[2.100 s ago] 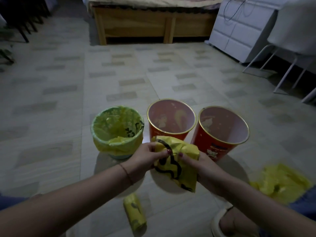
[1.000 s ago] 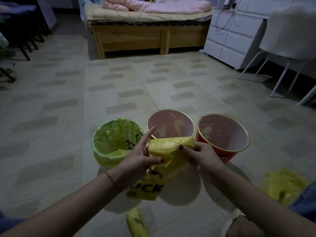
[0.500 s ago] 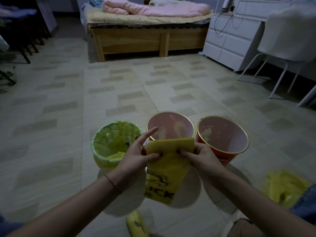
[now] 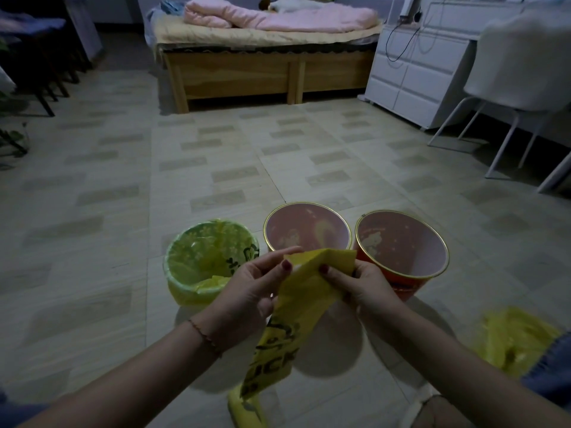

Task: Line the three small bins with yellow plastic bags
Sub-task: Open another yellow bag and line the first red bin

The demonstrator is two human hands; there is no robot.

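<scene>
Both hands, left hand (image 4: 247,291) and right hand (image 4: 363,284), pinch the yellow bag (image 4: 296,307) at its top edge. I'd judge it light, limp and slippery, so I'd grip the mouth's two layers.

One head-worn wide-angle view looks forward and down across a tiled floor (image 4: 216,156), from low above it, perhaps a seated or crouched height. Nearest the lens are the two forearms and the three bins (image 4: 309,233); the bed (image 4: 265,66) and white drawers (image 4: 414,72) lie far off at the top, lines bowing at the edges.
</scene>
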